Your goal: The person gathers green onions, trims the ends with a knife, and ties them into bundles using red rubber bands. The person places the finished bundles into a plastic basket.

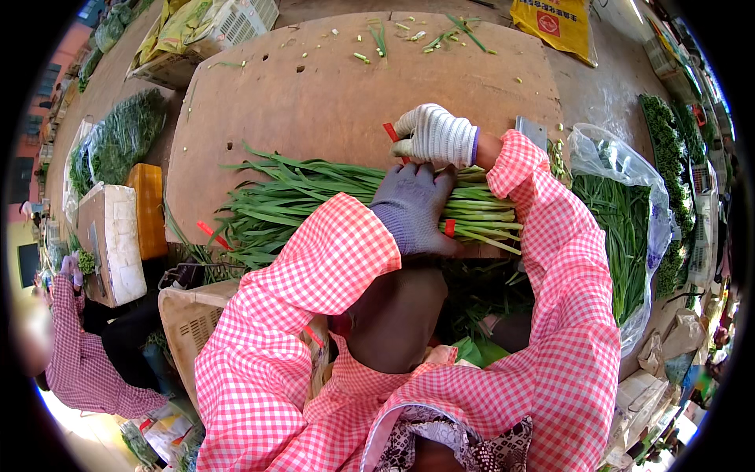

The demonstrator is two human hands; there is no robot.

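A bundle of long-leaved greens (307,194), resembling green garlic, lies sideways across the wooden board (330,106). Its leaves spread to the left and its pale stems end at the right. My left hand (410,206), in a grey-purple glove, wraps over the bundle from above, the thumb on its near side. Just beyond, my right hand (436,135) in a white knitted glove pinches a red strip (390,132) at the bundle's far side. Red also shows on the near stems, at a short strip end (450,228). The underside of the bundle is hidden.
A flat metal blade (532,131) lies by my right forearm. More greens fill a clear plastic bag (619,236) at right. Cut stem bits (361,57) dot the board's far end. A plastic crate (194,324) stands at near left; a co-worker (88,348) sits beyond it.
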